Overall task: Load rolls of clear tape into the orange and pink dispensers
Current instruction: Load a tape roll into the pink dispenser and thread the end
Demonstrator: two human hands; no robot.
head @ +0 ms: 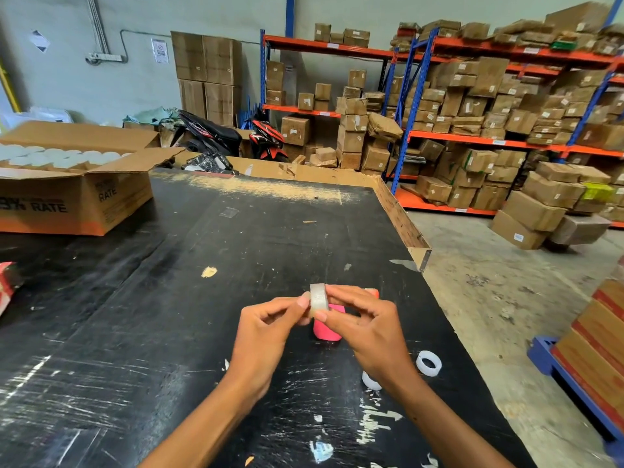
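Observation:
Both hands hold one roll of clear tape (318,298) edge-on above the black table (169,298). My left hand (270,332) pinches its left side with thumb and forefinger. My right hand (368,329) grips its right side. Directly under the roll lies the pink dispenser (327,327), partly covered by my fingers. A sliver of the orange dispenser (373,292) shows behind my right hand. Two more clear tape rolls lie on the table at my right wrist: one in the open (429,363), one half hidden under the wrist (370,381).
An open cardboard box (77,197) with several white rolls stands at the table's far left. A red packet (8,282) pokes in at the left edge. The table's right edge (449,319) drops to concrete floor; a blue pallet with boxes (591,359) stands right.

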